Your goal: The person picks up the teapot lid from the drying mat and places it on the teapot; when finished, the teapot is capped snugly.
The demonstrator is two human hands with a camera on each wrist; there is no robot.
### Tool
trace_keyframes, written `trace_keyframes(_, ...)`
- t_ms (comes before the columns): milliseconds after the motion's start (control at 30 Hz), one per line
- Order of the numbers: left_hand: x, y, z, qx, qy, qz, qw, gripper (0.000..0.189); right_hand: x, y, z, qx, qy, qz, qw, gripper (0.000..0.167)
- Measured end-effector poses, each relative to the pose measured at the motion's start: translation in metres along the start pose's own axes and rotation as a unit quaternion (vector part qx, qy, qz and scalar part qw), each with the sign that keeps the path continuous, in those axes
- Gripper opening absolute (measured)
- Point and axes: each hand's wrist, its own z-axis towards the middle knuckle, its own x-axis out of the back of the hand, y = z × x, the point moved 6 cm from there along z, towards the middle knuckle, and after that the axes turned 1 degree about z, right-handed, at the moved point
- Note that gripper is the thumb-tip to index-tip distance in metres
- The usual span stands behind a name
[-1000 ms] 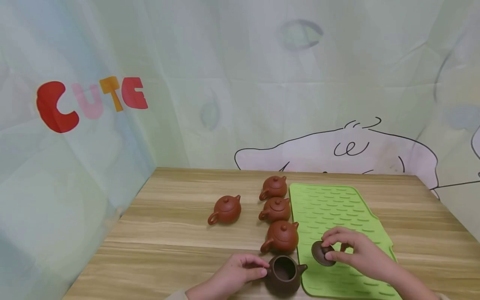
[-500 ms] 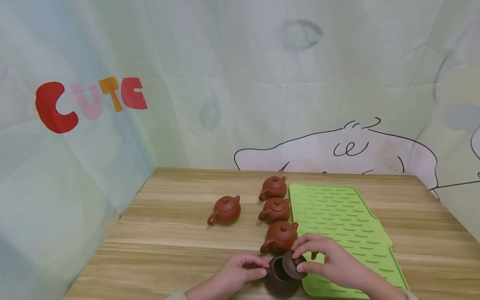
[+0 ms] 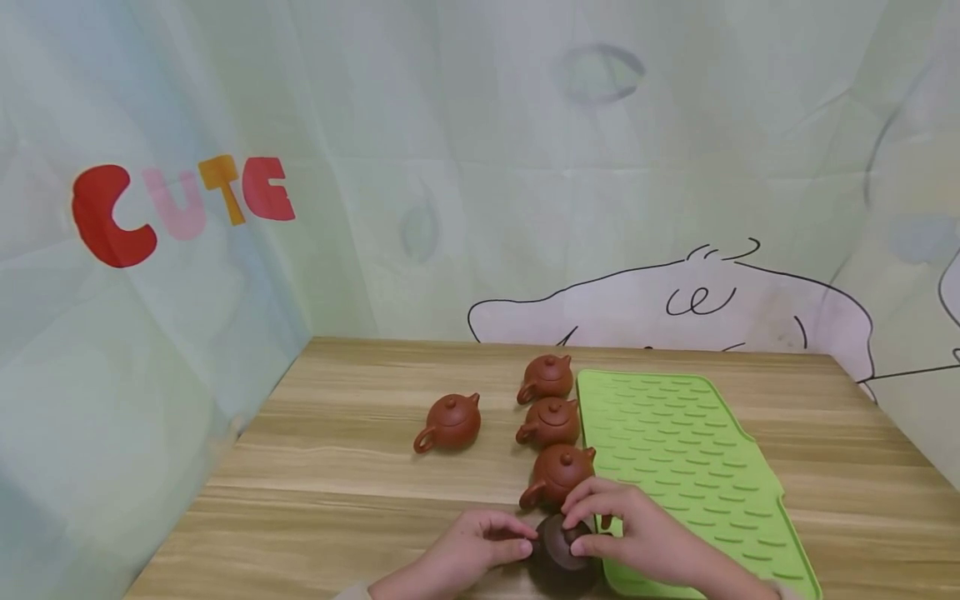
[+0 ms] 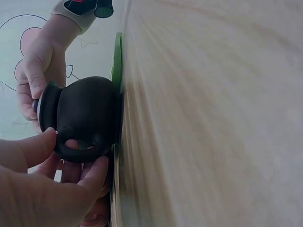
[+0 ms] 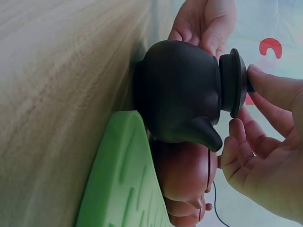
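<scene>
A dark brown teapot (image 3: 558, 581) stands at the near left corner of the green mat. My left hand (image 3: 468, 542) pinches its handle (image 4: 78, 155) from the left, thumb on top in the left wrist view. My right hand (image 3: 637, 529) holds the round dark lid (image 5: 232, 82) by its knob, between thumb and fingers. The lid is over the teapot's mouth; in the right wrist view its inner collar still shows above the rim, slightly tilted. The teapot's spout (image 5: 203, 133) points right, toward the mat, mostly behind my right hand in the head view.
Behind the dark teapot, three red-brown teapots (image 3: 552, 421) form a row along the left edge of the green mat (image 3: 682, 467). Another red-brown teapot (image 3: 453, 422) stands apart to the left. A printed curtain (image 3: 405, 167) closes off the wooden table (image 3: 337, 467) behind.
My right hand has carried the lid left from above the green mat to the mouth of the dark teapot. The left hand has kept its hold on the handle.
</scene>
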Motion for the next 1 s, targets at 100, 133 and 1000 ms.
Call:
trace_keyframes(100, -0.0005, -0.0001, 0.0002, -0.001, -0.001, -0.001, 1.0, 0.022, -0.0011, 0.0022, 0.0006, -0.007, -0.002, 0.0, 1.0, 0.015)
trace_keyframes(133, -0.0006, -0.0001, 0.0003, -0.001, -0.001, 0.0, 1.0, 0.022, -0.0012, 0.0029, 0.0008, -0.009, -0.002, 0.0, 1.0, 0.015)
trace_keyframes(1000, -0.001, 0.0011, 0.0028, 0.003, -0.009, 0.004, 0.9999, 0.022, -0.0025, 0.0082, 0.0, -0.007, 0.021, -0.034, 0.9992, 0.012)
